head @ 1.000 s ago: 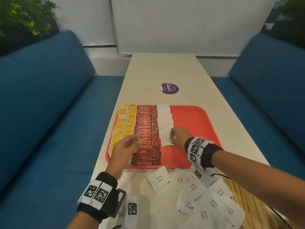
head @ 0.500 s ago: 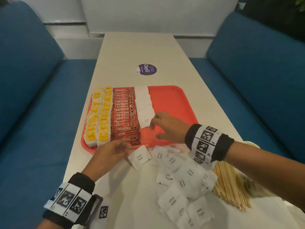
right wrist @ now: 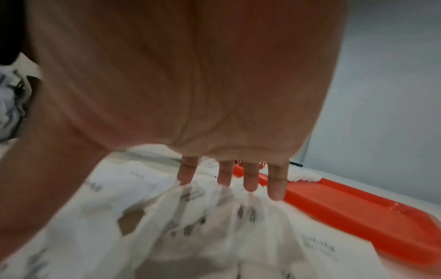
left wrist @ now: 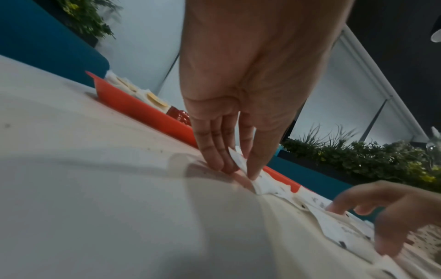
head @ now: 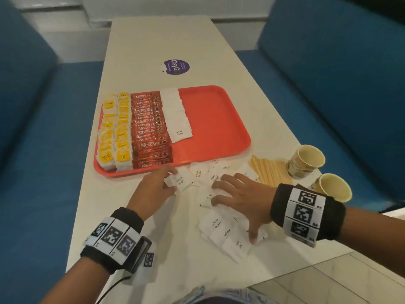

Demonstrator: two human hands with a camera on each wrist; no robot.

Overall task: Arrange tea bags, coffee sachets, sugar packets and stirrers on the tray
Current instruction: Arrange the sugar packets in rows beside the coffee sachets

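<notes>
On the tabletop point(head: 157, 42) we find the tray point(head: 219, 128) ahead of us. In it, from left to right, run two rows of tea bags point(head: 115, 132), a row of coffee sachets point(head: 149, 130) and a row of sugar packets point(head: 176, 113); its right part is bare. Nearer to us, just before the tray's front rim, loose sugar packets point(head: 219, 229) lie scattered. Our left hand point(head: 153, 191) rests at their left edge, our right hand point(head: 241, 194) upon them. Right of the pile lie the stirrers point(head: 269, 170), and right of those stand two paper cups point(head: 306, 161). A round sticker point(head: 176, 66) sits beyond the tray.
</notes>
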